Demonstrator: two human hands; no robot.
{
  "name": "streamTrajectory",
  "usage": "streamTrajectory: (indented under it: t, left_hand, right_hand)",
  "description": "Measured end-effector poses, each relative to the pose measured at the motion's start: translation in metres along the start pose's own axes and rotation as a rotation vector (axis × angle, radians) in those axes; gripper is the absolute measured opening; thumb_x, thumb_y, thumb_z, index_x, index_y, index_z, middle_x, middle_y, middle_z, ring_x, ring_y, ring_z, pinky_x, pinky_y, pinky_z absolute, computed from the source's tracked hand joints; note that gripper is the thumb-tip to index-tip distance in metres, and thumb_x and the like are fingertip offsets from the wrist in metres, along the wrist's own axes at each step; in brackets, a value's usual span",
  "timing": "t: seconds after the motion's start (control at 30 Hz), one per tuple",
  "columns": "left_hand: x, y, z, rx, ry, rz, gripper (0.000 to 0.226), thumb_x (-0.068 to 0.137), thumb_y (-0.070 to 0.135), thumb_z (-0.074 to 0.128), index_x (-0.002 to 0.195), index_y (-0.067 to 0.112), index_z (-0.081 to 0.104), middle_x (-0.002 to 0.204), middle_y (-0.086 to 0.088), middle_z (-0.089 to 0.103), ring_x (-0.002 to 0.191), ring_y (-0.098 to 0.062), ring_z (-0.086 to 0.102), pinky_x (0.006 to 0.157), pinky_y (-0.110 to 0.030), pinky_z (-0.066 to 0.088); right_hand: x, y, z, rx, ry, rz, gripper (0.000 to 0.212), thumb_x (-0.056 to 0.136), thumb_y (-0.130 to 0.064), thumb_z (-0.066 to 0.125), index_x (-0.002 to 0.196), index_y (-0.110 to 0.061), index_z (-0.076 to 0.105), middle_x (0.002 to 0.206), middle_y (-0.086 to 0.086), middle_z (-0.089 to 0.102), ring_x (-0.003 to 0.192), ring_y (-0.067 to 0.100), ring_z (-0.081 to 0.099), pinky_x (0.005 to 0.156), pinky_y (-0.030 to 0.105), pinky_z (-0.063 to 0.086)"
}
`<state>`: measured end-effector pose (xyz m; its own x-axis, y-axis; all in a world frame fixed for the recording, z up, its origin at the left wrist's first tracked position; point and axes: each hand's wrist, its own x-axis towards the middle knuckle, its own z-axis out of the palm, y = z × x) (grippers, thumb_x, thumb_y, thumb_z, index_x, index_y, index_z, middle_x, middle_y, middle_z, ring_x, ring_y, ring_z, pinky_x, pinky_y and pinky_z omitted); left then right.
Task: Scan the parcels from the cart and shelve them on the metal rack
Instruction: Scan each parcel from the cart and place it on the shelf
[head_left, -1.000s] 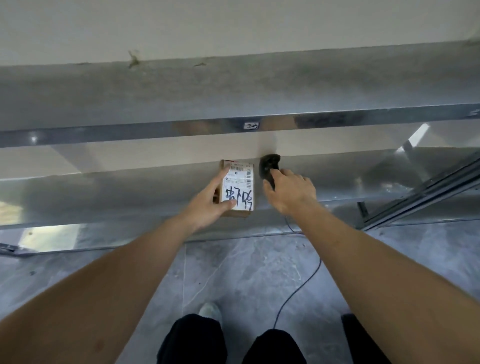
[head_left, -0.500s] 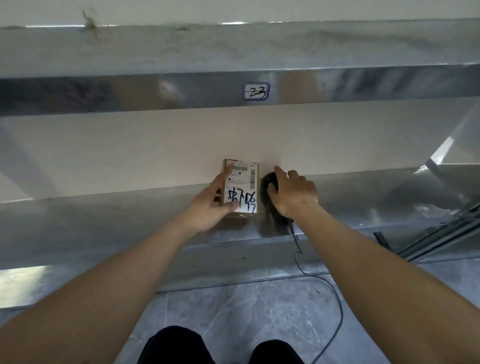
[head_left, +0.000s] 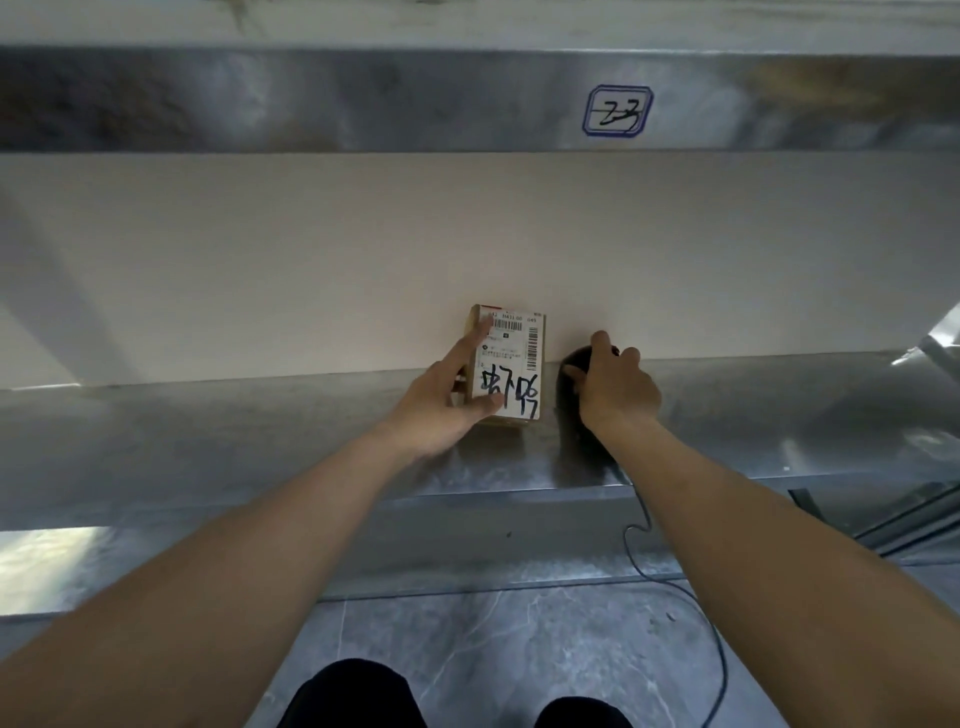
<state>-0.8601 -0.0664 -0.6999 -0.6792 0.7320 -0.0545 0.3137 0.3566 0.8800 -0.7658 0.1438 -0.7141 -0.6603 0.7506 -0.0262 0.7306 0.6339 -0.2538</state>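
I see my left hand (head_left: 441, 402) pinching the small cardboard parcel (head_left: 506, 364) — thumb on the label, index finger up its left edge. The parcel sits on the metal rack shelf (head_left: 234, 441), against the back wall. My right hand (head_left: 615, 389) curls round the black barcode scanner (head_left: 569, 379) just beside it — cable (head_left: 675, 582) trailing to the floor. Tag "23" (head_left: 618, 110) above.

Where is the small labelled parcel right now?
In the head view the parcel stands near the centre on the metal rack shelf, against the back wall, held by the left hand, just left of the black scanner in the right hand.
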Motion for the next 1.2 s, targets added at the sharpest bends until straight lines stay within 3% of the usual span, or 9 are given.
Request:
streamTrajectory:
  t: [0.17,0.23,0.4,0.53,0.63,0.73,0.9,1.07,1.2]
  left_hand:
    - [-0.014,0.007,-0.001,0.042,-0.019,-0.028,0.089,0.099,0.027,0.073,0.161,0.059,0.016,0.149,0.007,0.058,0.133,-0.013,0.053,0.115,-0.033,0.042]
    - [-0.022,0.016,-0.002,0.066,-0.036,-0.038,0.089,0.1,0.027,0.071,0.162,0.057,0.015,0.151,0.005,0.057,0.134,-0.013,0.051,0.111,-0.03,0.04]
    - [-0.047,0.04,0.0,0.045,-0.059,-0.044,0.09,0.1,0.017,0.071,0.165,0.046,0.016,0.157,0.005,0.048,0.126,-0.005,0.05,0.092,-0.003,0.043]
    - [-0.073,0.06,-0.001,-0.02,-0.061,-0.074,0.093,0.098,0.012,0.073,0.165,0.046,0.019,0.148,0.024,0.046,0.122,0.002,0.057,0.103,-0.014,0.047]
    - [-0.094,0.078,-0.002,-0.04,-0.057,-0.102,0.091,0.096,0.009,0.074,0.164,0.043,0.025,0.136,0.044,0.039,0.12,0.022,0.048,0.101,-0.004,0.039]
    - [-0.12,0.1,-0.004,-0.053,-0.053,-0.141,0.09,0.097,0.007,0.074,0.165,0.038,0.025,0.13,0.046,0.038,0.109,0.035,0.043,0.093,0.004,0.033]
    - [-0.17,0.142,-0.01,-0.072,-0.03,-0.176,0.089,0.096,-0.002,0.072,0.166,0.026,0.025,0.13,0.039,0.04,0.103,0.035,0.047,0.088,0.006,0.034]
    - [-0.218,0.185,-0.035,-0.082,-0.017,-0.213,0.1,0.093,-0.001,0.076,0.167,0.034,0.019,0.131,0.04,0.046,0.107,0.02,0.057,0.092,-0.003,0.043]
    - [-0.248,0.221,-0.065,-0.07,0.013,-0.215,0.101,0.095,0.004,0.076,0.167,0.04,0.015,0.127,0.042,0.046,0.106,0.026,0.055,0.089,0.001,0.04]
  right_hand:
    - [-0.015,-0.001,-0.004,0.129,-0.001,0.011,0.043,0.107,-0.021,0.053,0.145,-0.017,0.033,0.133,0.02,0.042,0.087,0.035,0.054,0.071,0.044,0.05]
    - [-0.024,0.0,-0.012,0.203,-0.01,-0.009,0.045,0.105,-0.016,0.055,0.145,-0.021,0.034,0.135,0.018,0.041,0.092,0.035,0.057,0.076,0.044,0.055]
    - [-0.062,0.007,-0.042,0.348,-0.021,-0.017,0.047,0.107,-0.039,0.056,0.148,-0.024,0.038,0.131,0.019,0.048,0.105,0.042,0.061,0.083,0.048,0.054]
    - [-0.096,0.012,-0.072,0.429,-0.034,0.005,0.048,0.104,-0.048,0.057,0.142,-0.024,0.04,0.116,0.018,0.065,0.097,0.04,0.064,0.076,0.039,0.048]
    - [-0.122,0.013,-0.094,0.462,-0.059,0.004,0.046,0.105,-0.048,0.056,0.141,-0.024,0.039,0.116,0.016,0.07,0.102,0.04,0.066,0.083,0.046,0.055]
    - [-0.15,0.013,-0.117,0.485,-0.089,0.028,0.047,0.105,-0.049,0.055,0.141,-0.024,0.039,0.117,0.017,0.07,0.105,0.04,0.066,0.086,0.051,0.057]
    - [-0.198,0.01,-0.158,0.53,-0.115,0.03,0.048,0.105,-0.051,0.054,0.141,-0.024,0.038,0.116,0.016,0.07,0.104,0.039,0.066,0.083,0.048,0.056]
    - [-0.245,-0.007,-0.213,0.617,-0.115,-0.004,0.047,0.105,-0.048,0.055,0.142,-0.024,0.039,0.118,0.011,0.069,0.103,0.033,0.065,0.083,0.043,0.053]
    - [-0.277,-0.027,-0.261,0.671,-0.093,-0.035,0.046,0.105,-0.049,0.055,0.141,-0.027,0.038,0.116,0.004,0.069,0.101,0.026,0.065,0.083,0.041,0.053]
